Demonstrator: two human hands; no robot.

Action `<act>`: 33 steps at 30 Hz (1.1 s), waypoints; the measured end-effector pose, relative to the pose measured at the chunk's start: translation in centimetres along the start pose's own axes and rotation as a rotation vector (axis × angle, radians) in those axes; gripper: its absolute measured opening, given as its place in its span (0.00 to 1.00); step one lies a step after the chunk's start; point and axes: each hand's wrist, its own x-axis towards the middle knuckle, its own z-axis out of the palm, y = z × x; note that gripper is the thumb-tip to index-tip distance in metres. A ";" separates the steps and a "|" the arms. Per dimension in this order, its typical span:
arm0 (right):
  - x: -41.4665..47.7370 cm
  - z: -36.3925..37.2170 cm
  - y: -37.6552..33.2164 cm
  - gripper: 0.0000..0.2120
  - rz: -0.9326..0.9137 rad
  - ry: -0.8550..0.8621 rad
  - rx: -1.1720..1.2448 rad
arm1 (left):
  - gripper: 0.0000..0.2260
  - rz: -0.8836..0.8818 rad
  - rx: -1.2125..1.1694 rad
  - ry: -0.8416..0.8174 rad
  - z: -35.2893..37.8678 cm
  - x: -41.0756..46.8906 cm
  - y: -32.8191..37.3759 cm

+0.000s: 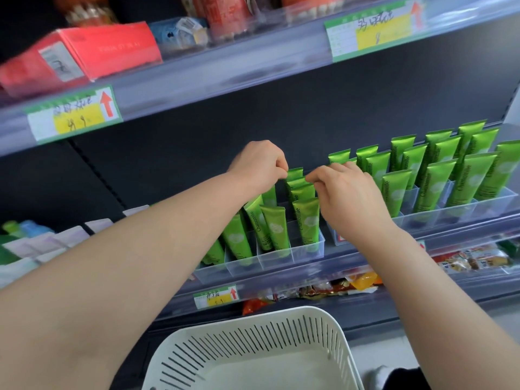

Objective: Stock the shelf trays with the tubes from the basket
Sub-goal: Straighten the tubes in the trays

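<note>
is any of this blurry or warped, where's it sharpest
Head view: the red box and upper price labels are smeared; the green tubes are sharper, print legible; shelf edges bow from the wide lens; light is even, no hard glare.

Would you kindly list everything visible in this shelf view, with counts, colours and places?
Left-tray tubes: about nine, green, left clear tray.
Right-tray tubes: over a dozen, green, upright in right clear tray.
Trays: two, clear, middle shelf.
Basket: one, white, bottom centre, no tubes visible inside.
Red box: one, upper shelf, left.
Price labels: three, green, white and yellow, shelf edges.
Snack packets: several, orange-red, shelf below.
Left hand: pinching a rear left-tray tube's top.
Right hand: pinching a neighbouring tube's top.
</note>
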 end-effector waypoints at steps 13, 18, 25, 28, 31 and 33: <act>0.2 2.2 -4.6 0.10 -0.141 -0.221 -0.179 | 0.03 -0.072 0.134 -0.158 -1.9 -3.9 -3.3; 0.5 1.9 -4.5 0.08 -0.155 -0.218 -0.203 | 0.03 -0.092 0.172 -0.172 -1.6 -3.9 -3.0; 0.6 1.4 -4.4 0.11 -0.171 -0.250 -0.169 | 0.06 -0.070 0.145 -0.113 -1.4 -3.6 -2.3; 0.7 0.8 -4.3 0.12 -0.138 -0.219 -0.147 | 0.07 -0.061 0.117 -0.109 -1.0 -3.4 -2.3; 0.8 0.4 -4.2 0.15 -0.129 -0.228 -0.151 | 0.05 -0.070 0.072 -0.121 -1.0 -3.3 -2.5; 0.9 0.3 -4.2 0.17 -0.130 -0.246 -0.151 | 0.04 -0.087 0.027 -0.107 -1.3 -3.2 -2.7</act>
